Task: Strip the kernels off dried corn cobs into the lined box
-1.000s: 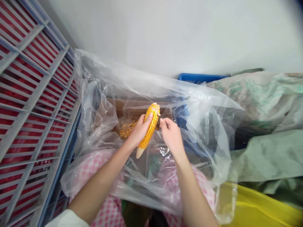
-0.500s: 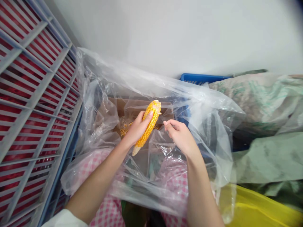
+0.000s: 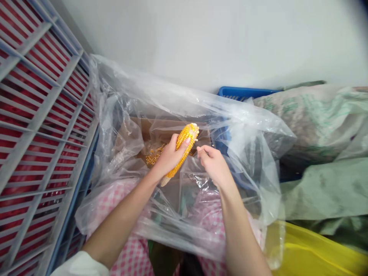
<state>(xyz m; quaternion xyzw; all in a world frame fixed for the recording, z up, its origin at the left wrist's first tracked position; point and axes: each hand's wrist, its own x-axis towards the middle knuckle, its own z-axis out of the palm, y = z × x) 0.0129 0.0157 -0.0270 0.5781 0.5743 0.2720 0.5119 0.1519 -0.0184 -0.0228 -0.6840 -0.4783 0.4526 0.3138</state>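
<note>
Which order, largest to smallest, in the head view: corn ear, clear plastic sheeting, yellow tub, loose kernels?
Clear plastic sheeting
Yellow tub, cropped by frame
Corn ear, partly covered
Loose kernels, visible patch

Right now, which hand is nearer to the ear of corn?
The left hand: it grips the ear of corn, thumb lying along the kernels. The right hand is just to the right of the ear's upper half, apparently not touching it.

Slatted crate [image 3: 47, 104] at left; at right, blue basket [image 3: 250, 92], green-marked sack [image 3: 310, 119] and yellow container [image 3: 313, 257]
</note>
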